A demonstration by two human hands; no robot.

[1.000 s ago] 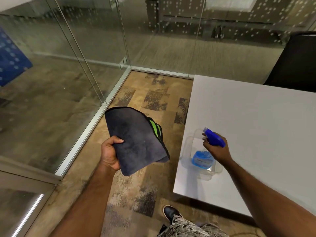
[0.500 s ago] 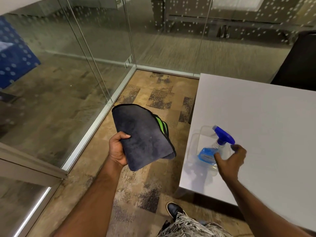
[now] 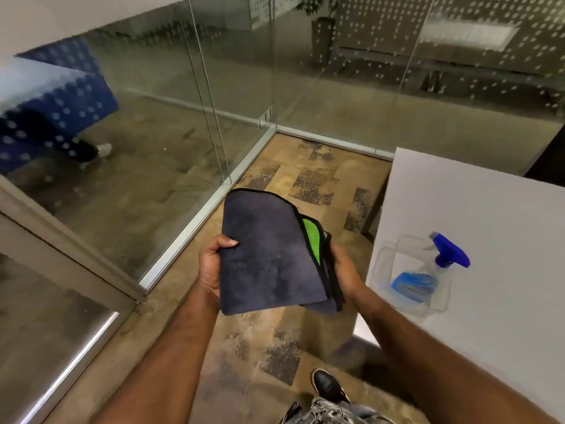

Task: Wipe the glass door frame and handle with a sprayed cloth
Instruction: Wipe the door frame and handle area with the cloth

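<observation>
Floor lane point(image 3: 308, 175) left of table point(image 3: 504, 209) open; glass wall point(image 3: 159, 127), door frame point(image 3: 70, 240) further left. Tray point(image 3: 385, 258), spray bottle point(image 3: 440, 264) on table edge.

Office: dotted glass partition walls point(image 3: 171, 123), patterned carpet tiles point(image 3: 318, 182), plain white bench point(image 3: 489, 215), blue upholstered seat point(image 3: 61, 102) and potted plant point(image 3: 321, 22) beyond the glass.

cloth point(image 3: 269, 249) hides most of the right hand point(image 3: 347, 269).
</observation>
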